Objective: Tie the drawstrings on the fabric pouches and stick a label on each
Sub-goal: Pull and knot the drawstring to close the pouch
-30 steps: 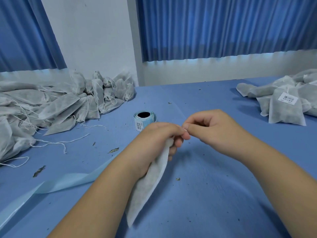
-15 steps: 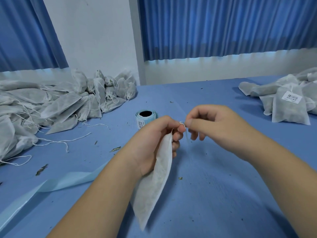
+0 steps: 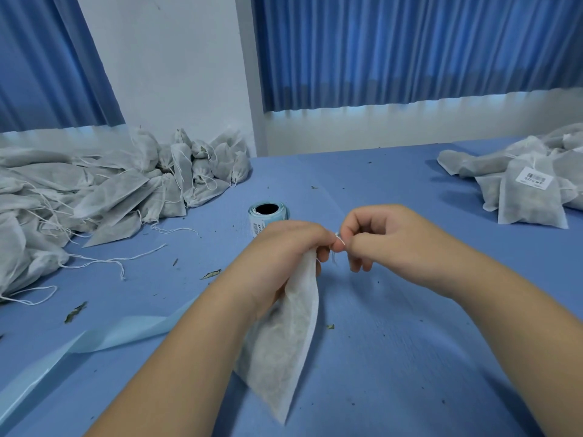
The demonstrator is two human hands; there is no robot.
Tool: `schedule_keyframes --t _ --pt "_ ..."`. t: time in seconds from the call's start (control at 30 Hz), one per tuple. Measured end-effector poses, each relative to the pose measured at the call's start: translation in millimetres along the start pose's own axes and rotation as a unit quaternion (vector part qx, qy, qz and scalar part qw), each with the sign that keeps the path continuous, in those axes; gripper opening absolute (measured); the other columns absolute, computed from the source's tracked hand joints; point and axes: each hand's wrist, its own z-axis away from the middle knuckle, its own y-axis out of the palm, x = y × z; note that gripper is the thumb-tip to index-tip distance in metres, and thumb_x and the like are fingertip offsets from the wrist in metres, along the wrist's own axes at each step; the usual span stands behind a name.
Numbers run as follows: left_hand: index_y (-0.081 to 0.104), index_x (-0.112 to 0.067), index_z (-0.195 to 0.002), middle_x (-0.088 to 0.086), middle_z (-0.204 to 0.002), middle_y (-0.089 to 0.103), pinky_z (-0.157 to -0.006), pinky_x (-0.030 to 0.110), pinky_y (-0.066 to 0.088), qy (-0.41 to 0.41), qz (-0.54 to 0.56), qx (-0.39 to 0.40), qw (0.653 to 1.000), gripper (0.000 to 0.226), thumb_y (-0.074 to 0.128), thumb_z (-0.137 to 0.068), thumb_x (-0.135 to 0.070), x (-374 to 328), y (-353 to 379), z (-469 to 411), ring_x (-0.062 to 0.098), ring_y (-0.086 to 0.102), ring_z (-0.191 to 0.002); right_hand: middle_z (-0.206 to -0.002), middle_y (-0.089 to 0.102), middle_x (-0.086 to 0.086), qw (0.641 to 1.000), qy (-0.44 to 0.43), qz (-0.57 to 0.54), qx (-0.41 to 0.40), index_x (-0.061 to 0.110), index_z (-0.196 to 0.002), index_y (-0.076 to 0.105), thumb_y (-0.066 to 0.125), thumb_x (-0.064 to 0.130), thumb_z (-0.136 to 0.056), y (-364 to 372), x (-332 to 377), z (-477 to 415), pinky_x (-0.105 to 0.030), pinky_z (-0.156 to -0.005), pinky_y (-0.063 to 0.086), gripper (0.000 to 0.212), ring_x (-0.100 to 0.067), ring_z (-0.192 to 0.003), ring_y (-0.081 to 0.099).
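- Pouches (image 3: 94, 197) with loose strings lie in a big heap at the far left of the blue table (image 3: 394, 357). I think these wait for their turn.
- A pale blue strip (image 3: 94, 339) lies flat in front of that heap, near the left arm.
- The label roll (image 3: 268, 212) stands just behind the left hand (image 3: 284, 250), and no hand holds it.
- The left hand has its fingers curled tight round the neck of one pouch (image 3: 284, 342). The pouch hangs down from the fist, and I cannot tell if its bottom corner touches the table.
- The drawstring (image 3: 337, 239) is a tiny white bit between the two hands, right at the pouch's neck.
- The right hand (image 3: 394, 244) pinches that string with thumb and first finger. Its other fingers are curled in.
- I think the knot is being made now. The string is thin, so it could slip out of the pinch and the knot would come loose. If the left hand lets go a little, the neck could open and dry bits could spill.
- Done pouches (image 3: 530, 203) lie at the far right, and the front one has a white label (image 3: 534, 178) on it.
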Motion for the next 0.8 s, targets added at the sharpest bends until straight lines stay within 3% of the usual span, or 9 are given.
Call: schedule_keyframes --t 0.23,0.37,0.43,0.57,0.63,0.73,0.8 --pt "0.068 -0.023 -0.059 -0.006 -0.066 0.055 -0.071 0.041 0.028 0.034 -0.050 -0.021 0.998 0.017 0.067 -0.064 -0.039 0.8 -2.1 1.2 0.021 0.043 -0.071 -0.059 0.063 0.005 1.000 -0.005 -0.023 -0.003 0.026 -0.062 0.061 0.049 0.027 -0.062 -1.5 -3.4 -3.0 -0.031 -0.067 0.047 0.012 -0.013 -0.063 0.059" --pt "0.070 -0.024 -0.063 -0.008 -0.065 0.055 -0.069 0.035 0.034 0.064 -0.041 -0.027 0.997 0.015 0.065 -0.068 -0.037 0.4 -0.2 -0.1 0.015 0.047 -0.066 -0.067 0.067 0.003 0.998 -0.017 -0.066 -0.016 0.017 -0.070 0.062 0.063 0.027 -0.070 -0.8 -5.1 -4.5 -0.029 -0.063 0.049 0.011 -0.013 -0.065 0.066" --pt "0.070 -0.021 -0.066 -0.010 -0.064 0.055 -0.069 0.031 0.036 0.072 -0.045 -0.038 0.996 0.017 0.064 -0.070 -0.036 1.0 0.6 -1.0 0.011 0.048 -0.064 -0.070 0.069 -0.001 0.995 -0.020 -0.094 -0.022 0.014 -0.074 0.063 0.073 0.020 -0.076 -1.2 -5.7 -4.2 -0.028 -0.062 0.049 0.012 -0.014 -0.066 0.067" --pt "0.069 -0.004 -0.078 -0.010 -0.063 0.053 -0.066 0.027 0.035 0.078 -0.047 -0.082 0.992 0.022 0.070 -0.083 -0.025 4.0 0.1 -4.1 0.012 0.046 -0.065 -0.064 0.066 -0.004 0.991 -0.038 -0.116 -0.046 0.010 -0.079 0.060 0.067 0.000 -0.081 -1.9 -4.9 -4.5 -0.022 -0.057 0.049 0.011 -0.014 -0.061 0.064" --pt "0.069 -0.006 -0.078 -0.010 -0.063 0.052 -0.064 0.025 0.035 0.084 -0.051 -0.096 0.991 0.019 0.068 -0.084 -0.024 5.5 0.9 -4.8 0.010 0.046 -0.062 -0.063 0.066 -0.002 0.993 -0.049 -0.087 -0.066 0.012 -0.082 0.062 0.066 0.000 -0.082 -0.7 -5.5 -5.4 -0.027 -0.057 0.051 0.012 -0.014 -0.061 0.064" --pt "0.070 -0.016 -0.073 -0.015 -0.061 0.052 -0.056 0.015 0.036 0.105 -0.088 -0.110 0.984 0.016 0.068 -0.085 -0.025 7.6 3.9 -5.2 0.004 0.045 -0.055 -0.065 0.067 0.005 0.993 -0.053 0.000 -0.103 0.023 -0.080 0.069 0.065 0.006 -0.081 3.4 -7.3 -5.6 -0.045 -0.064 0.054 0.018 -0.021 -0.065 0.064" --pt "0.068 -0.021 -0.069 -0.020 -0.057 0.052 -0.048 0.009 0.032 0.123 -0.121 -0.125 0.977 0.018 0.067 -0.087 -0.024 8.9 6.2 -5.2 -0.001 0.042 -0.048 -0.064 0.066 0.005 0.991 -0.056 0.039 -0.115 0.027 -0.075 0.071 0.065 0.010 -0.080 5.6 -6.7 -4.8 -0.045 -0.062 0.055 0.019 -0.017 -0.062 0.061"
